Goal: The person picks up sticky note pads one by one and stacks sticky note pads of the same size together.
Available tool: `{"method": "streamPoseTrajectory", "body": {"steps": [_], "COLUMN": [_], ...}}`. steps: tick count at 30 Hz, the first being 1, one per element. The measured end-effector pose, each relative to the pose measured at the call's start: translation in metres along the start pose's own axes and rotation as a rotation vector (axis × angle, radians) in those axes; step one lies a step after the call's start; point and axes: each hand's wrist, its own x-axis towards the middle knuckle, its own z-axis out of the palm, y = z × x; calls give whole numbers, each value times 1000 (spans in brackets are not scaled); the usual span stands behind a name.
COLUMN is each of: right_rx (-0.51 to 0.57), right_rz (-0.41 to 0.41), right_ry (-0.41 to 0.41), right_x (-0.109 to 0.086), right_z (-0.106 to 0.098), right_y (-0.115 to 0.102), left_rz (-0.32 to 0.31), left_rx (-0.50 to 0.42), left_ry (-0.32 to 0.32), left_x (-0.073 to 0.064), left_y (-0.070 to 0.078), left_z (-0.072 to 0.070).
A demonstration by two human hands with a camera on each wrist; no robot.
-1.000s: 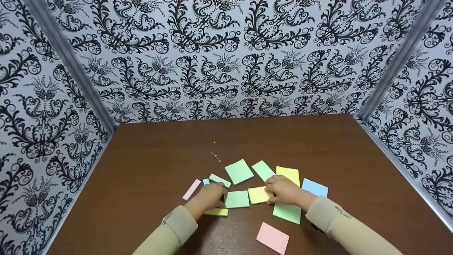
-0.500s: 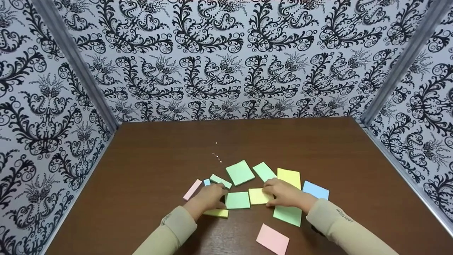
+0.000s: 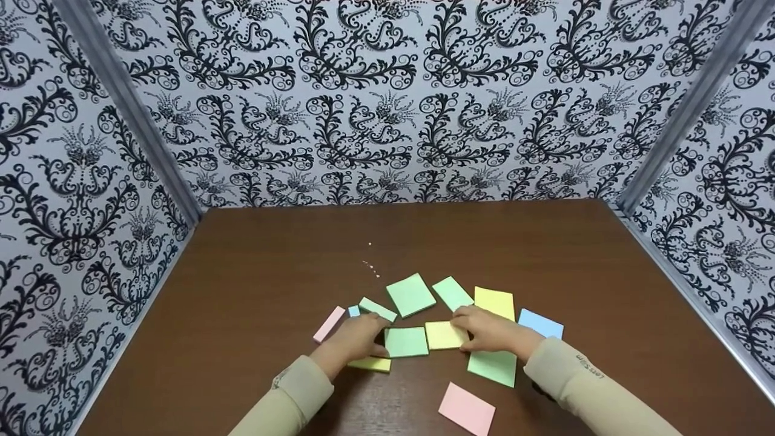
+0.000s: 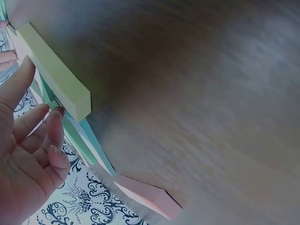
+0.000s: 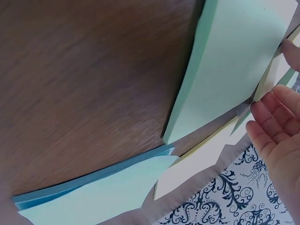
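In the head view, a green sticky note pad (image 3: 407,342) and a yellow sticky note pad (image 3: 443,336) lie side by side, edges almost meeting. My left hand (image 3: 356,338) holds the green pad at its left end, thumb on the near side and fingers on the far side. From the opposite end, my right hand (image 3: 490,330) grips the yellow pad the same way. A narrow yellow pad (image 4: 58,70) sits beside the left thumb in the left wrist view. Beneath the right hand lies another green pad (image 5: 229,70), large in the right wrist view.
Behind the hands are a square green pad (image 3: 412,295), a green rectangular pad (image 3: 452,293) and a larger yellow pad (image 3: 495,303). A blue pad (image 3: 540,324) lies right, a pink pad (image 3: 467,409) in front. Narrow green (image 3: 378,309) and pink (image 3: 329,324) pads lie left.
The green pad in my left hand shifts very slightly left and tilts a little. The right hand and yellow pad stay nearly still; the head view dips slightly at first.
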Motion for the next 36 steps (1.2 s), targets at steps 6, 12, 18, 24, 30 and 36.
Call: {"method": "streamPoseTrajectory", "body": {"steps": [6, 12, 18, 24, 30, 36], "right_rx": [9, -24, -67, -48, -68, -105], "right_rz": [-14, -23, 2, 26, 28, -24], "right_ry": [20, 62, 72, 71, 60, 125], "right_x": [-1, -1, 0, 1, 2, 4], "right_z": [1, 4, 8, 8, 5, -7], "right_y": [0, 0, -1, -3, -2, -1], "left_rz": [17, 23, 73, 69, 44, 30], "left_rx": [8, 30, 56, 28, 15, -37], "left_ry": [10, -14, 29, 27, 7, 24], "left_x": [-1, -3, -4, -2, -1, -4], "left_y": [-1, -2, -4, -4, -1, -2], "left_z": [0, 0, 2, 3, 2, 3]}}
